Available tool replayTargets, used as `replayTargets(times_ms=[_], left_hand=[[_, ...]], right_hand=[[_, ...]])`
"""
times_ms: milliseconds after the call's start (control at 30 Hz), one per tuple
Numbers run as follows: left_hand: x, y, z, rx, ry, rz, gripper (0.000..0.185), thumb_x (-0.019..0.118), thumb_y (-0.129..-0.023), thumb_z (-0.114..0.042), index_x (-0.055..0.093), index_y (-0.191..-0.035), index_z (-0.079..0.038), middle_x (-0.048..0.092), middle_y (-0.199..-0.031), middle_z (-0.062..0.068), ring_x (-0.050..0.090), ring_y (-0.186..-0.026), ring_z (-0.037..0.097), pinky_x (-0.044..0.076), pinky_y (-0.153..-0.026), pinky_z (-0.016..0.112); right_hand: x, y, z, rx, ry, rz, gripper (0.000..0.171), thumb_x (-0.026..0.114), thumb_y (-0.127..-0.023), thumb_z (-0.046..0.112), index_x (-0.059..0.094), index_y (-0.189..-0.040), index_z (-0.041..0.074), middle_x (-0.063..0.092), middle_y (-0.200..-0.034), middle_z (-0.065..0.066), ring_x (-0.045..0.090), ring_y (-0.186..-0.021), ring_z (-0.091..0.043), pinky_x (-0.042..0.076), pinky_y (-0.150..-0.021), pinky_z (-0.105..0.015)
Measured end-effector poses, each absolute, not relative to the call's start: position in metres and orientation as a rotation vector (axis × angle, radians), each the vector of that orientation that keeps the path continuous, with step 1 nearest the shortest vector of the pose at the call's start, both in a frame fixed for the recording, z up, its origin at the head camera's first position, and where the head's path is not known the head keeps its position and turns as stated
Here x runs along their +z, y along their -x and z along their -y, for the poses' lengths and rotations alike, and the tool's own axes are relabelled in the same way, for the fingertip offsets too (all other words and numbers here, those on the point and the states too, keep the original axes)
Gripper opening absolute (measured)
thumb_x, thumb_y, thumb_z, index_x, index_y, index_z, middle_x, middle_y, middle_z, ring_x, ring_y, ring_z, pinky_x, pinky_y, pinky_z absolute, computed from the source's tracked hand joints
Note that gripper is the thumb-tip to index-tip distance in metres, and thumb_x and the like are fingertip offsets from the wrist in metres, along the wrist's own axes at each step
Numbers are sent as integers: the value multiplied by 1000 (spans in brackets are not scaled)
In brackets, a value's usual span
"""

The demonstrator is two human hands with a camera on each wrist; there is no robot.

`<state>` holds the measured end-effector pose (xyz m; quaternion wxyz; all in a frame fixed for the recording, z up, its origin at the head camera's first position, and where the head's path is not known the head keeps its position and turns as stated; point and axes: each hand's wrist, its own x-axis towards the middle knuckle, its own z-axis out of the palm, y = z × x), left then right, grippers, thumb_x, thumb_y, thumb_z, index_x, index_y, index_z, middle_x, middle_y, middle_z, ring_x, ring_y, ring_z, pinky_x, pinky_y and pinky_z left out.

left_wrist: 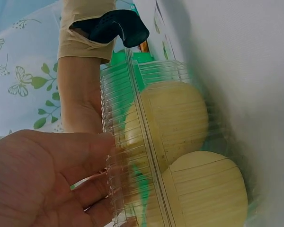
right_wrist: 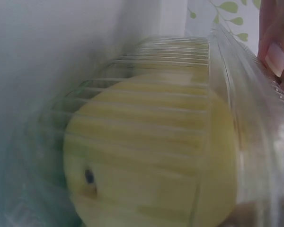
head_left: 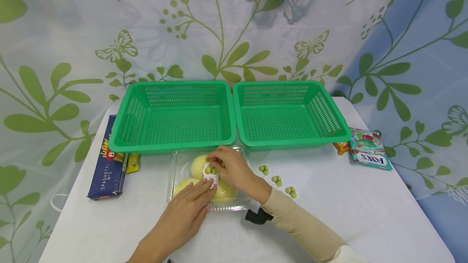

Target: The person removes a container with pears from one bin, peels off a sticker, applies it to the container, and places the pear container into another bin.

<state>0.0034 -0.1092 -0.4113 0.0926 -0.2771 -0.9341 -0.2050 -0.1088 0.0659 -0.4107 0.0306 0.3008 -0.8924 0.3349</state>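
Nearest the viewer, the left hand (head_left: 184, 213) lies with straight fingers pressed flat on the lid of the clear plastic clamshell (head_left: 172, 182), steadying it on the white table (head_left: 347, 210). Just above it, the right hand (head_left: 234, 169) pinches a small white sticker (head_left: 211, 175) printed with green dots and holds it against the top of the clamshell, so the labelling looks to be under way, not finished. Inside the clamshell sit yellow round fruits (left_wrist: 173, 120), lid closed over them. To the right of the clamshell three more dotted stickers (head_left: 277, 180) lie on the table unused. Left of it lie a blue spaghetti pack (head_left: 107, 161) and, well to the right, a candy bag (head_left: 369, 153). Behind the clamshell, two green baskets (head_left: 175, 113) stand side by side with nothing in them, so by my reading any sorting into them has yet to begin.
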Motion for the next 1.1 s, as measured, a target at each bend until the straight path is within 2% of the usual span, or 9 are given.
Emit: replayTargets(times_ms=[233,400,467,633,733,833,967,1100], left_hand=[[-411,1,109,-683,790,2734,35,74,-89,-10,72,-124,-10,67,-134,4,62,-129,22,49,-107,52],[-417,13,108,-734,711,2644,29,76,-87,-8,75,-117,-8,71,-124,5,65,-116,21,55,-98,41],[-419,17,107,-727,650,2654,32,76,-88,-10,73,-119,-6,70,-124,7,64,-116,22,54,-101,40],[-422,26,107,-665,529,2770,45,72,-93,-20,63,-133,-1,61,-141,14,55,-132,35,41,-114,58],[-422,29,109,-614,507,2839,52,68,-95,-28,58,-141,-6,48,-154,17,44,-143,40,34,-116,65],[-420,32,112,-556,498,2884,55,65,-97,-34,53,-147,-14,36,-161,18,33,-149,42,29,-118,67],[-418,31,114,-512,471,2935,54,61,-99,-39,50,-150,-23,31,-164,16,27,-152,42,23,-117,73],[-417,29,114,-493,443,2978,54,58,-100,-41,48,-151,-27,31,-164,15,27,-152,43,23,-112,79]], right_hand=[[-409,108,-67,1037,-940,2747,9,70,-92,4,76,-96,10,67,-91,-3,62,-82,-13,51,-72,-19],[-409,100,-72,955,-997,2751,12,72,-92,11,78,-102,10,66,-96,-3,62,-85,-15,49,-70,-20],[-409,97,-74,875,-1026,2735,15,73,-92,15,78,-105,12,65,-98,-3,60,-86,-15,49,-71,-21],[-412,83,-79,642,-1046,2701,28,75,-91,24,75,-117,12,64,-107,-3,57,-94,-18,50,-82,-30],[-415,71,-80,511,-1054,2725,38,69,-96,27,69,-129,8,64,-123,-6,59,-112,-24,52,-91,-38],[-417,64,-80,430,-1056,2759,45,61,-100,29,60,-139,6,57,-142,-11,53,-131,-28,51,-100,-46],[-416,63,-80,386,-1004,2824,51,54,-104,36,52,-146,8,44,-156,-14,41,-145,-34,41,-115,-53],[-414,61,-81,353,-1015,2909,53,47,-105,41,49,-149,10,35,-162,-16,33,-150,-38,33,-120,-59]])
